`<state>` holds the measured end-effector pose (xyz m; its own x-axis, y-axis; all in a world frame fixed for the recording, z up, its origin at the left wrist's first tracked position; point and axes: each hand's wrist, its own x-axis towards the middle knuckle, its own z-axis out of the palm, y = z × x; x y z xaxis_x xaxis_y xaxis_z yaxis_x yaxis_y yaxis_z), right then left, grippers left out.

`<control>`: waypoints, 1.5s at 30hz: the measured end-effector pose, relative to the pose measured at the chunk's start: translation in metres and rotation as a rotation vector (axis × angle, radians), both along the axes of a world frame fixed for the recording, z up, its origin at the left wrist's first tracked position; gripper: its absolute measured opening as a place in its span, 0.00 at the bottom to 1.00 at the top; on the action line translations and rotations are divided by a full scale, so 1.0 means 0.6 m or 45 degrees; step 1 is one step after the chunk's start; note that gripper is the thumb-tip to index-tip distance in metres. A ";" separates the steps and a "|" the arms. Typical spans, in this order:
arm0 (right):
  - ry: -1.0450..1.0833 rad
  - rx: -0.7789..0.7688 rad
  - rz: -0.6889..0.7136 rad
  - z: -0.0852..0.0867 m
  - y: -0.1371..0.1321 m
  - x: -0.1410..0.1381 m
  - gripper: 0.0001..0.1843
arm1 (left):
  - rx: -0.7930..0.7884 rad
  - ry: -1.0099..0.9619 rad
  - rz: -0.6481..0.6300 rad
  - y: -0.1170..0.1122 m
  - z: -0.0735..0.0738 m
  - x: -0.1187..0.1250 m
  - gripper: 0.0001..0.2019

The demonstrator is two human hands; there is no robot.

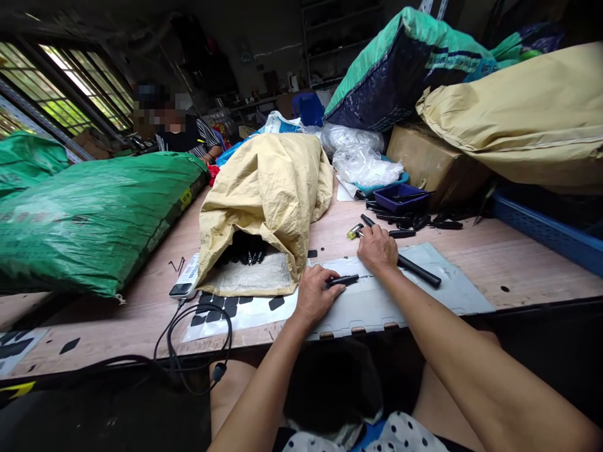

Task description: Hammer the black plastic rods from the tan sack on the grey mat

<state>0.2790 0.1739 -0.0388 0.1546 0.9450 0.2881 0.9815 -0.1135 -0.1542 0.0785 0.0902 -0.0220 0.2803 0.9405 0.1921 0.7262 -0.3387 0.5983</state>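
My left hand (316,294) rests at the left part of a pale grey board (377,301), its thumb and fingers closed around a short black pen-like piece (346,280). The piece points right. To the right, my right hand (378,249) is closed over a tool with a thick black handle (421,271). The handle sticks out on the near right side of the hand. A yellowish end (354,231) shows past my fingertips; the tool's middle is hidden. Left of my hands, an open cream sack (268,182) lies with several black pieces (249,251) in its mouth.
Loose black pieces (419,221) lie around a small purple tray (400,196). A blue basket (541,220) and a cardboard box (433,160) stand right. A green sack (94,220), power bank (185,279) and looped cable (198,307) are left. Another person (183,135) sits beyond.
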 end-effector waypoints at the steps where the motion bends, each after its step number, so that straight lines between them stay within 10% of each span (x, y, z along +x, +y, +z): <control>1: 0.006 0.004 0.005 -0.001 0.000 0.000 0.18 | -0.015 -0.028 -0.008 0.003 -0.003 -0.001 0.10; 9: 0.195 -0.099 0.037 0.039 0.005 0.022 0.17 | -0.145 -0.126 0.004 0.011 -0.012 -0.004 0.10; 15: 0.531 0.237 0.366 0.100 -0.078 0.014 0.18 | -0.205 -0.152 0.039 0.011 -0.008 -0.001 0.10; 25: 0.708 0.155 0.694 0.074 -0.199 -0.027 0.16 | -0.199 -0.123 0.056 0.011 -0.005 0.004 0.08; 39: 0.582 0.080 0.556 0.063 -0.205 -0.003 0.14 | -0.186 -0.156 0.087 0.009 -0.011 0.005 0.10; 45: 0.520 0.160 0.352 0.085 -0.121 0.016 0.15 | -0.188 -0.142 0.053 0.007 -0.003 0.002 0.10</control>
